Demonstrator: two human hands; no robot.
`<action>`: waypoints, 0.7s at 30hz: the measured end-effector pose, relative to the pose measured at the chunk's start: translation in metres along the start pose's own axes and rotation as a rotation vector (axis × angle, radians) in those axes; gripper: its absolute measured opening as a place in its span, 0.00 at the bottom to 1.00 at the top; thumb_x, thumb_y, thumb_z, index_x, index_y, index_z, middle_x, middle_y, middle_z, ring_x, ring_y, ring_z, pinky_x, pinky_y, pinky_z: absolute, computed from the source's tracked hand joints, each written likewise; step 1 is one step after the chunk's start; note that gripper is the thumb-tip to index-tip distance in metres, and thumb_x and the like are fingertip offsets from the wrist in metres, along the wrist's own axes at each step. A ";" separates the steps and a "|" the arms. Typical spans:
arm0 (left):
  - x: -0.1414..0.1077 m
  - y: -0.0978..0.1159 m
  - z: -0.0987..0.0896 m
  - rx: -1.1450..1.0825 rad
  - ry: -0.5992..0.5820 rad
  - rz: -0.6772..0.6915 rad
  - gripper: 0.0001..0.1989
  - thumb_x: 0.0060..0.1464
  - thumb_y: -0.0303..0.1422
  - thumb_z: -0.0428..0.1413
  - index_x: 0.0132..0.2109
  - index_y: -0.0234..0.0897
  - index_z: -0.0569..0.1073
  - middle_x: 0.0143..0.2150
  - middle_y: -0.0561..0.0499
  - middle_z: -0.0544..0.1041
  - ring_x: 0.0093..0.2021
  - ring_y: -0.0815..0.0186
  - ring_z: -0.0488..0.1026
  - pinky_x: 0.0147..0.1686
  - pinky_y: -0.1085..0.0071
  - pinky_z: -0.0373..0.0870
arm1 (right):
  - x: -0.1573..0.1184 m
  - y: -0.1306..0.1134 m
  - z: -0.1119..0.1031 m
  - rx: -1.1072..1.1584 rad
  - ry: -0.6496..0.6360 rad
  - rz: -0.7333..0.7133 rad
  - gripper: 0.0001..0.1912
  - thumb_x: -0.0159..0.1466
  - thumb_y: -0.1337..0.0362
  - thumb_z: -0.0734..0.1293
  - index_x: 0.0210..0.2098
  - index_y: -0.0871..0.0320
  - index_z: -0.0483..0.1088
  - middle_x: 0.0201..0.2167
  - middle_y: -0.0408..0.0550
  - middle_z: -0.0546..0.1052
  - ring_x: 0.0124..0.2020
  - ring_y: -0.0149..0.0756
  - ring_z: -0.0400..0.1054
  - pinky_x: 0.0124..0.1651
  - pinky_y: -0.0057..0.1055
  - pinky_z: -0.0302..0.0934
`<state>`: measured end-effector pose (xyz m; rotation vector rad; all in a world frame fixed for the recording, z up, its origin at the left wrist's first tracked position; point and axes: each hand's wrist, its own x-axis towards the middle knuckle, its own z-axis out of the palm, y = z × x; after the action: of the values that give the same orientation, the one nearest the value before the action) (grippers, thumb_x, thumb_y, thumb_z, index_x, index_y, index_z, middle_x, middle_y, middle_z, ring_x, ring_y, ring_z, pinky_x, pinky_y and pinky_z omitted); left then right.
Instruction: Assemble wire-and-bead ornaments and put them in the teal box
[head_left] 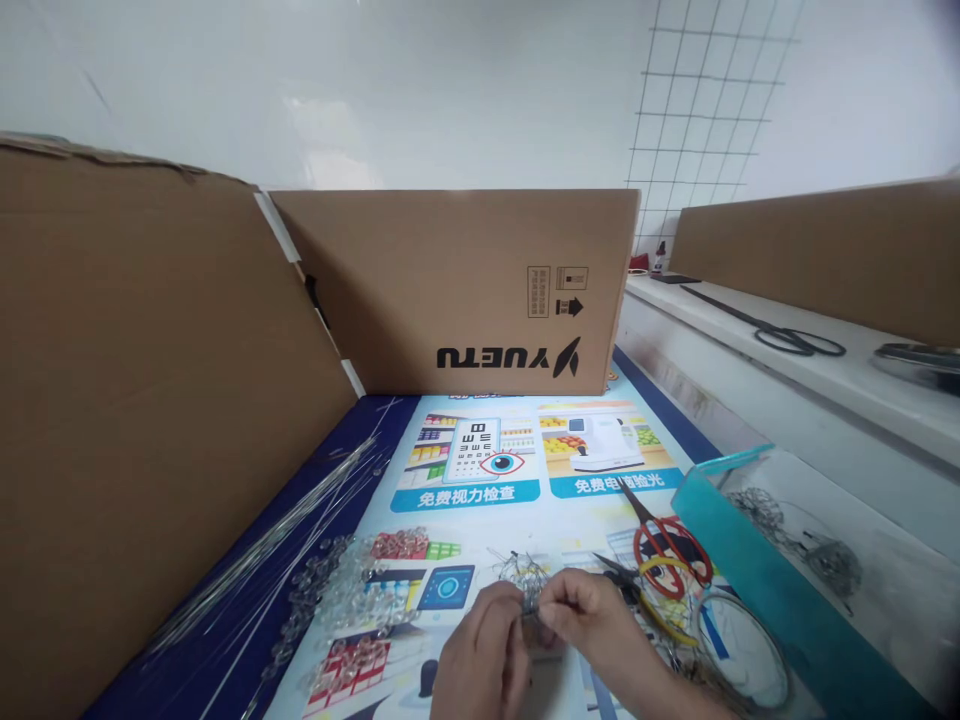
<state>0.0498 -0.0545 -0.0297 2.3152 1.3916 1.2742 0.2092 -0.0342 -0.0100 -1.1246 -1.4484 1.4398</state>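
My left hand (484, 650) and my right hand (589, 615) meet low in the middle of the head view, fingers closed in a pinch. Between their fingertips is a small bunch of thin wires (531, 575), its loose ends fanning upward and away from me. My fingers cover its lower part. Left of my hands, many small clear beads (367, 595) lie spread on the printed sheet. To the right of my right hand lie red-handled scissors (673, 555) and a yellow-handled cutting tool (664, 612), partly overlapping.
Long thin wires (307, 510) lie along the left side. A clear round coil (780, 660) sits near the right forearm, beside a teal-edged tray (795, 600) with tangled wire bundles. Cardboard panels (465, 290) stand at the back and left. Black scissors (795, 340) rest on the right ledge.
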 end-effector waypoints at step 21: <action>0.000 0.003 -0.012 -0.544 -0.169 -0.159 0.10 0.62 0.36 0.43 0.36 0.39 0.65 0.35 0.49 0.72 0.33 0.67 0.70 0.31 0.73 0.67 | -0.010 0.002 0.006 0.378 -0.051 0.170 0.15 0.50 0.56 0.71 0.22 0.60 0.65 0.17 0.36 0.64 0.18 0.25 0.59 0.24 0.23 0.52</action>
<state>0.0432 -0.0600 -0.0206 1.8554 0.9941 1.1924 0.2065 -0.0459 -0.0114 -0.9926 -1.0709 1.7833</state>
